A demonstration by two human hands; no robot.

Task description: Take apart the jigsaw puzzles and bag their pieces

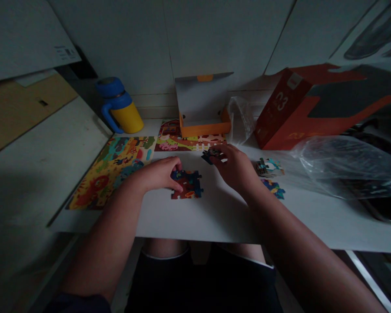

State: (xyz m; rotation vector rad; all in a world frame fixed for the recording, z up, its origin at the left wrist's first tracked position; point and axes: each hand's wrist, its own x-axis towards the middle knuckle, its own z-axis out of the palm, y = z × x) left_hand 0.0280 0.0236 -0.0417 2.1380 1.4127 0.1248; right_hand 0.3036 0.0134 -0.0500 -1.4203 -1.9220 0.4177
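Note:
A small joined cluster of puzzle pieces [190,188] lies on the white table [215,217] in front of me. My left hand [158,174] rests on its left edge, fingers curled and pressing a piece down. My right hand [236,167] is just right of it and pinches a dark puzzle piece [211,154] at its fingertips. A finished colourful puzzle [114,169] lies to the left, and a second farm-scene puzzle [182,141] sits behind the cluster.
Loose puzzle pieces [270,167] lie right of my right hand. An open orange box [203,108] stands behind, a large red box [313,108] and a clear plastic bag [348,167] at right. A blue-and-yellow mug [120,106] stands at back left.

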